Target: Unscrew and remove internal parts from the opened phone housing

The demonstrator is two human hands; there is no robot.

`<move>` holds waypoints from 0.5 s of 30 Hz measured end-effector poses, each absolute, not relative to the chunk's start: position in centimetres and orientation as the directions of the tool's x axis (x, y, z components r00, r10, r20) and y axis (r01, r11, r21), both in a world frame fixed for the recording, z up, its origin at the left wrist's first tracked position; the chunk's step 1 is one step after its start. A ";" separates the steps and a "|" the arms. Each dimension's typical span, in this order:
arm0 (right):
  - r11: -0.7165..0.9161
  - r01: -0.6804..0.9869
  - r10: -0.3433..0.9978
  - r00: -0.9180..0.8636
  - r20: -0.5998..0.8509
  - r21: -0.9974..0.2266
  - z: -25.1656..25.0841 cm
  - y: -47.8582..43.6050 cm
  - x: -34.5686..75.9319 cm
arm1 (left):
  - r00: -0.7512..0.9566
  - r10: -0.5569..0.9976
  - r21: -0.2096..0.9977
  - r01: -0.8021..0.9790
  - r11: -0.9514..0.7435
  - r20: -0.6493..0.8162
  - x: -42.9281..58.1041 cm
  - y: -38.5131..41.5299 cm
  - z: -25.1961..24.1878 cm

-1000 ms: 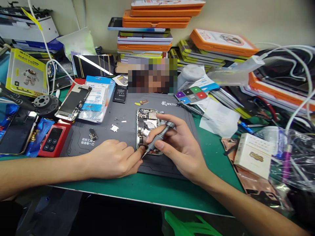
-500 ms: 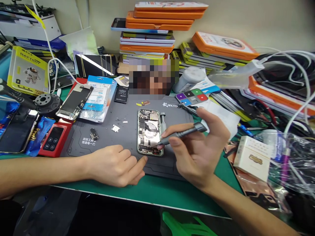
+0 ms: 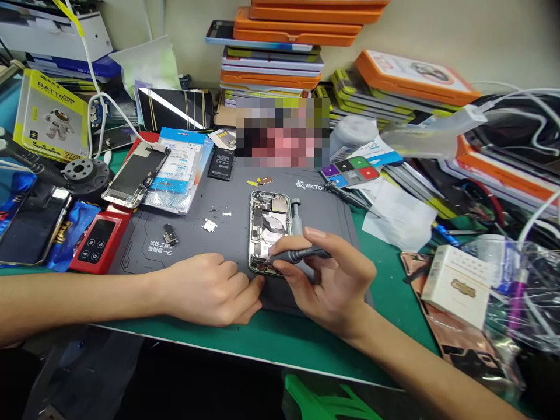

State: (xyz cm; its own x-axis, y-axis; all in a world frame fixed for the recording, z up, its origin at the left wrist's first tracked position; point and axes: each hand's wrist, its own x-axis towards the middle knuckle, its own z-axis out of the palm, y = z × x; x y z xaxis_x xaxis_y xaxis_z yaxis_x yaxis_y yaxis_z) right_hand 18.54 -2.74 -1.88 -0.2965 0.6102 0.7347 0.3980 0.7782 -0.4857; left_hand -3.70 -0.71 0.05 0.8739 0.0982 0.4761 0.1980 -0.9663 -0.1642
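An opened phone (image 3: 262,219), its inner boards and metal parts bare, lies on the grey work mat (image 3: 210,245). My right hand (image 3: 335,280) is closed on a dark grey screwdriver (image 3: 300,254). Its tip points into the lower part of the phone; the exact contact spot is too small to make out. My left hand (image 3: 214,290) is curled into a loose fist on the mat, index fingertip at the phone's bottom edge. Beside the phone's right side lies a second grey screwdriver (image 3: 296,216). Small metal pieces (image 3: 210,224) and a small black module (image 3: 170,234) lie left of the phone.
A battery (image 3: 221,164) lies at the mat's back edge. On the left are a detached screen (image 3: 137,175) and a red device (image 3: 100,240). Stacked orange boxes (image 3: 297,35) stand behind. To the right lie white paper (image 3: 400,216) and a white box (image 3: 457,286).
My right hand has moved left and lower over the phone, and the screwdriver leans flatter. The whole view has shifted slightly. My left hand keeps its place by the phone.
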 end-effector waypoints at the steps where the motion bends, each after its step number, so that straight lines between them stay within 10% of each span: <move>1: 0.775 0.400 0.614 -0.297 0.731 -0.488 -1.9 -2.7 18.5 | 0.874 0.100 -0.162 0.199 -0.967 0.475 -3.7 -0.7 0.0; 15: 0.792 0.413 0.599 -0.389 0.700 -0.449 -0.9 -3.1 19.2 | 0.879 0.101 -0.147 0.190 -0.971 0.466 -3.7 -0.7 -0.1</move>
